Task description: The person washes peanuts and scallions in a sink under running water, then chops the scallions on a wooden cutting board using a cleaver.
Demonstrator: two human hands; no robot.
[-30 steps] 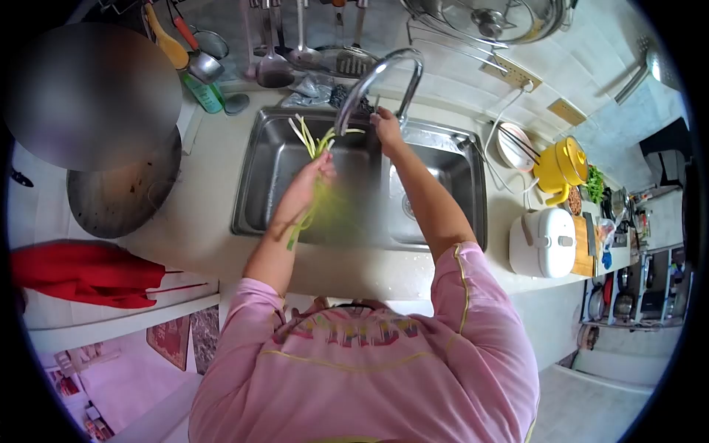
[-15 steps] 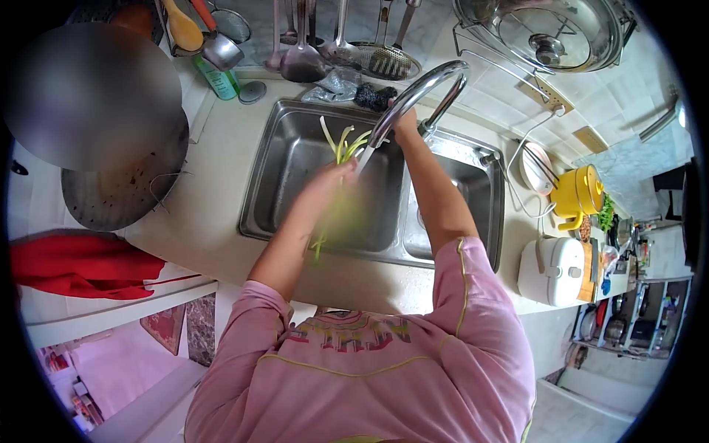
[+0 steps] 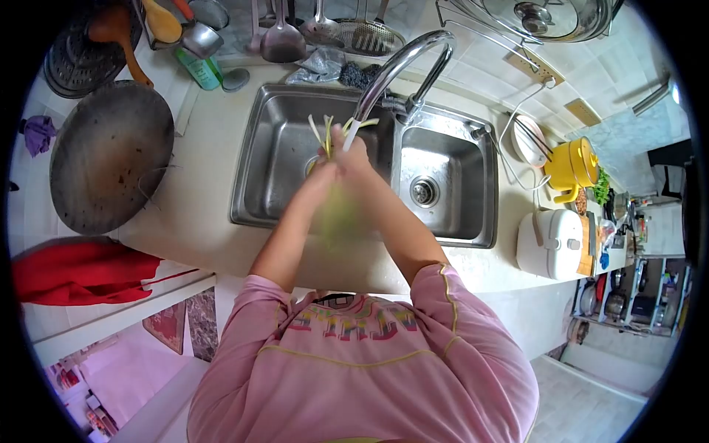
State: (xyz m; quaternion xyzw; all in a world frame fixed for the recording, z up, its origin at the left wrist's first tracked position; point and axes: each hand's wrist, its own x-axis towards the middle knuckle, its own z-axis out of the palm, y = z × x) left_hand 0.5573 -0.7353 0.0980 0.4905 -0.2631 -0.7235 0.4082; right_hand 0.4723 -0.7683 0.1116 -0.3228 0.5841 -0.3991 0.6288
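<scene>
Faucet (image 3: 393, 64) overhangs sink (image 3: 279, 133), water (image 3: 351, 134) crossing right hand (image 3: 357, 156) apparently on pale stalks (image 3: 328, 133)

The left grip (image 3: 322, 173) and right grip (image 3: 354, 155), with thin pale-green stalks (image 3: 329, 127) fanning out beyond, block the middle of the left basin in the stainless-steel double sink (image 3: 257, 173); room remains along that basin's left side. The curved chrome faucet (image 3: 399, 55) arches overhead, obstructing entry from behind. The right basin (image 3: 454, 166) is open from above and the right; the right forearm (image 3: 402, 225) crosses the near end of the divider. A free strip of cream tabletop (image 3: 198, 177) runs between sink and round dark wok (image 3: 111, 159); the boxy white cooker (image 3: 549, 245) narrows the right side.
</scene>
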